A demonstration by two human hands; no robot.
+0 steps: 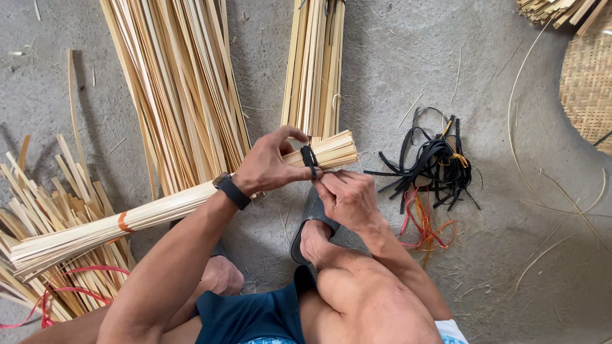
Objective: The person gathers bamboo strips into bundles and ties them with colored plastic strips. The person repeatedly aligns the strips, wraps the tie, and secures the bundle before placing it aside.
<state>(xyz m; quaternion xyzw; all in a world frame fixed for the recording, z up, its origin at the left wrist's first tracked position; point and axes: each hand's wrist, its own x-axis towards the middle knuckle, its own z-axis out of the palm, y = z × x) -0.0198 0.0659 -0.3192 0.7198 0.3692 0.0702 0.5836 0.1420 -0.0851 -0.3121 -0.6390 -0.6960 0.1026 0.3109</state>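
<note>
— What does the left hand [268,167] have hold of?

— It is clamped around a bundle of bamboo strips [159,213] near its upper end, thumb over the top, right beside the black band [310,160] wrapped around the bundle.

— And the right hand [347,199]?

— Its fingers are pinched together on the loose end of that band, just under the bundle. The two hands nearly touch.

— Where does the bundle lie?

— Slantwise over the concrete floor [523,267], from lower left up to the hands, with an orange tie [123,222] around it farther down.

— What lies about it?

— A pile of black straps [433,164] and some orange and red strings [424,223] to the right, long loose bamboo strips [182,83] above, a second bundle [315,64] beside those, and short offcuts [57,204] at the left. A woven basket [590,89] shows at the right edge.
</note>
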